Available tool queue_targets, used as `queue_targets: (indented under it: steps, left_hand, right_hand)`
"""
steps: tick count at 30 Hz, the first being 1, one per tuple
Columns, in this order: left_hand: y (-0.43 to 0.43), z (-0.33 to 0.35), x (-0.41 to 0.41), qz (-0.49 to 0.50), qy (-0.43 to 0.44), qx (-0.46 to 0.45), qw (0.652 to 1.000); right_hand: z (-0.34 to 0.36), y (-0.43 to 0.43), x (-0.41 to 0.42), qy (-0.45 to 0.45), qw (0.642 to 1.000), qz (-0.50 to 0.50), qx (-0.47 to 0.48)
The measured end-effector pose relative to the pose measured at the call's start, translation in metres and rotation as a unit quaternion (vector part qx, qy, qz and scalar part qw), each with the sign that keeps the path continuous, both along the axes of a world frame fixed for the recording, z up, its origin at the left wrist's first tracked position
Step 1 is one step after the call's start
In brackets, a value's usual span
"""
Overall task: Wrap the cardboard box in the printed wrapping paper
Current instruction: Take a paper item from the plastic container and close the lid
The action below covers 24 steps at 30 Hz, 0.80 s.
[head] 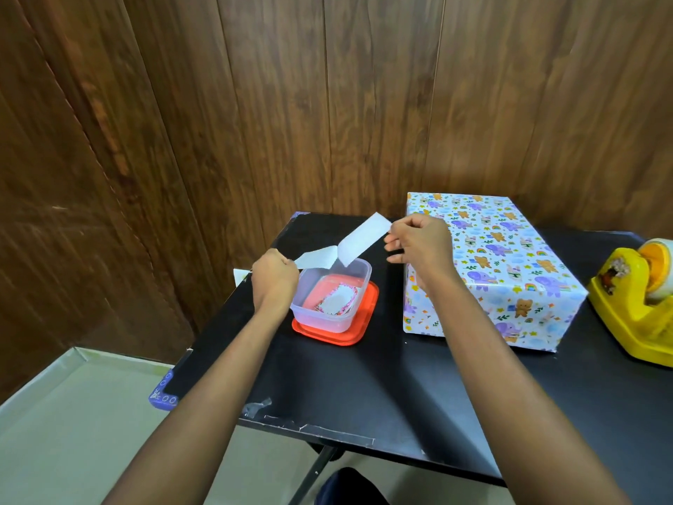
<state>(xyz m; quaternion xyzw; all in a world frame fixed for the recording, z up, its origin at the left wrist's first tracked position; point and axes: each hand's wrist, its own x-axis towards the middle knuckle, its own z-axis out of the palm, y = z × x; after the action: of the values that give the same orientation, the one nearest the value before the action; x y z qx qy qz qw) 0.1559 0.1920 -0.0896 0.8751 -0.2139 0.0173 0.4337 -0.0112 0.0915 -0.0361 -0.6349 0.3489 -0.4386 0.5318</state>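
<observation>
The cardboard box (pixel 506 264) stands on the black table (pixel 364 380) at the right, covered on every visible side by white wrapping paper printed with elephants and bears. My left hand (pixel 274 277) pinches the lower end of a white paper strip (pixel 358 239). My right hand (pixel 418 242) pinches the strip's upper end, just left of the box. The strip is bent in the middle and hangs above a clear plastic container (pixel 329 297).
The clear container sits on its red lid (pixel 364 322) and holds a small pink-bordered card (pixel 337 305). A yellow tape dispenser (pixel 633 308) stands at the table's right edge. Wooden wall panels rise behind. A pale tray (pixel 73 395) lies at lower left.
</observation>
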Motion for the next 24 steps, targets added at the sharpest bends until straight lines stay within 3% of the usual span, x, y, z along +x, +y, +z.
queue_targets:
  steps: [8,11,14,19,22,24]
  left_hand:
    - [0.0,0.002,-0.007,-0.045,-0.007,-0.013,0.999]
    - [0.006,0.022,-0.022,-0.096,0.048,-0.087,0.99]
    - [0.02,0.048,-0.044,-0.186,0.149,-0.168,0.957]
    - [0.019,0.047,-0.088,-0.33,0.265,-0.074,0.903]
    - [0.013,0.018,-0.107,-0.351,0.36,-0.012,0.864]
    - [0.012,0.002,-0.115,-0.33,0.396,0.003,0.857]
  right_hand:
    - [0.008,-0.01,-0.014,0.012,0.999,-0.028,-0.04]
    - [0.01,-0.008,-0.018,0.001,0.998,-0.028,-0.056]
    - [0.015,-0.008,-0.027,-0.026,0.997,-0.022,-0.065]
    - [0.019,-0.006,-0.042,-0.005,0.997,-0.011,-0.073]
    - [0.019,-0.004,-0.057,0.004,0.997,-0.009,-0.074]
    - [0.019,-0.002,-0.067,0.008,0.997,-0.004,-0.075]
